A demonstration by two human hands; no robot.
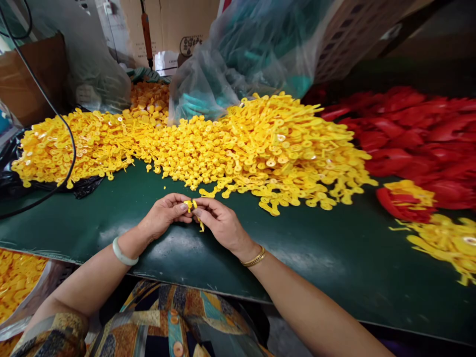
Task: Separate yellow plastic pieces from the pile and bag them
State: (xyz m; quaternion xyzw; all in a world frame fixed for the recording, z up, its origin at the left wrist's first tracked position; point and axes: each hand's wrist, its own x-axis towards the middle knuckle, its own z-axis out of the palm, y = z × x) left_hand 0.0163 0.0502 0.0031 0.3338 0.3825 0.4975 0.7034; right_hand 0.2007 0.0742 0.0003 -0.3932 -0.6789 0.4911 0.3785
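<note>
Both my hands meet over the green table [148,248], in front of a long heap of yellow plastic parts [197,151]. My left hand [163,214] pinches a small yellow piece [189,204] between thumb and fingertips. Close beside it, my right hand [223,223] grips a longer yellow part [201,224], whose thin end hangs below the fingers. The two pieces are touching or nearly so; the fingertips partly hide where they meet.
Red plastic parts [416,134] are piled at the right, near a red bowl-shaped piece [403,206] holding yellow parts. More yellow parts [446,240] lie at the right edge. A black cable [69,129] loops at the left. Plastic bags [241,59] stand behind the heap.
</note>
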